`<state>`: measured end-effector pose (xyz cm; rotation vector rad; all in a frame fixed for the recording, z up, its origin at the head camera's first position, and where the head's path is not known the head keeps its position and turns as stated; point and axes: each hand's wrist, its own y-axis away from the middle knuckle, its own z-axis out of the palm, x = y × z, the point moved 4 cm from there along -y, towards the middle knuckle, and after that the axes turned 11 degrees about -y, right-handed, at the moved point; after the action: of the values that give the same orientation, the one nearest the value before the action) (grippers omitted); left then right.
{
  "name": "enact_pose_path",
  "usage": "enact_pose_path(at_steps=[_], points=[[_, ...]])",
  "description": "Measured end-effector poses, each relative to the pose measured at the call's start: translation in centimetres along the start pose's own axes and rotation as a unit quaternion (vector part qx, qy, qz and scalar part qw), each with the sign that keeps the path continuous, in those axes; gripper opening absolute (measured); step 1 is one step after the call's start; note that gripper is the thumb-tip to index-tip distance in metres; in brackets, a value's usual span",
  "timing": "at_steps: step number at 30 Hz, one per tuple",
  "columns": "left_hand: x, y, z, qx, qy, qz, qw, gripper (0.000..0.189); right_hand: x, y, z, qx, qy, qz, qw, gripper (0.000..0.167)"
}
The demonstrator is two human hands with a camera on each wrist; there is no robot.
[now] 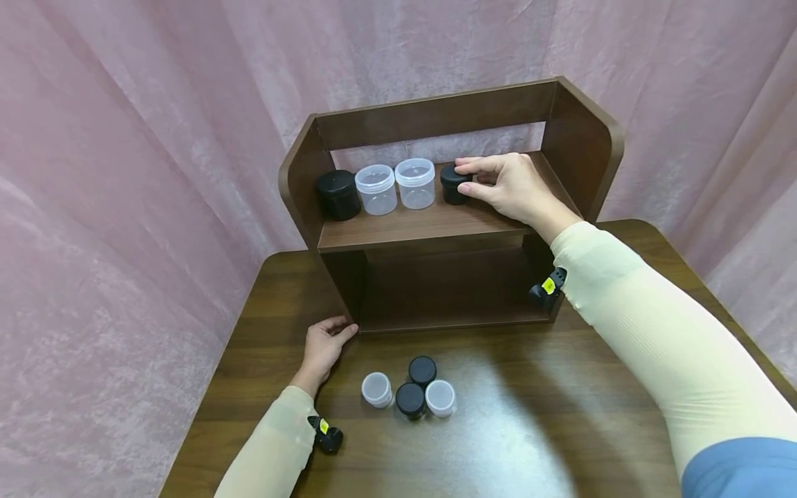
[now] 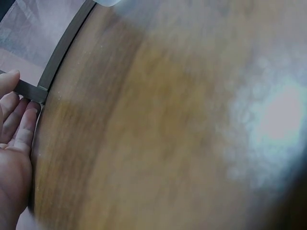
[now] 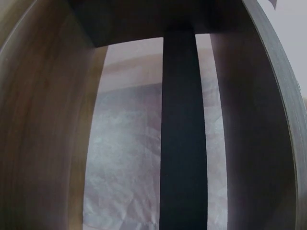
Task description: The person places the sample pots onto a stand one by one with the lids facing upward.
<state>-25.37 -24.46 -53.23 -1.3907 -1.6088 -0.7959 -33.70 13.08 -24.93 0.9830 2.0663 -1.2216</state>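
Note:
My right hand (image 1: 513, 185) pinches a small black jar (image 1: 455, 190) on the upper board of a brown wooden shelf (image 1: 423, 228), thumb in front and fingers behind. To its left on that board stand two clear plastic jars (image 1: 416, 184) and a larger black jar (image 1: 338, 195) against the side panel. My left hand (image 1: 322, 349) holds the shelf's lower left front corner (image 2: 43, 91), with its thumb and fingers around the edge. The right wrist view shows shelf boards (image 3: 184, 134) but neither that hand nor the jar.
On the table (image 1: 498, 443) in front of the shelf stand two black-lidded jars (image 1: 411, 400) and a pale-lidded jar (image 1: 441, 398) close together. Another pale-lidded jar (image 1: 376, 389) stands slightly left of them. A pink curtain (image 1: 156, 173) hangs behind the table.

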Motion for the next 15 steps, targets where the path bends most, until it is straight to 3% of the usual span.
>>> enact_pose_path(at_steps=[7,15], points=[[0.61,0.18,0.02,-0.010,-0.003,-0.007,0.9999,0.037,0.01,-0.01,-0.15,-0.002,0.015,0.003,0.9999,0.031],[0.16,0.04,0.78,-0.010,0.009,-0.008,0.9999,0.036,0.28,0.29,-0.56,-0.007,0.035,-0.006,0.9993,0.031]])
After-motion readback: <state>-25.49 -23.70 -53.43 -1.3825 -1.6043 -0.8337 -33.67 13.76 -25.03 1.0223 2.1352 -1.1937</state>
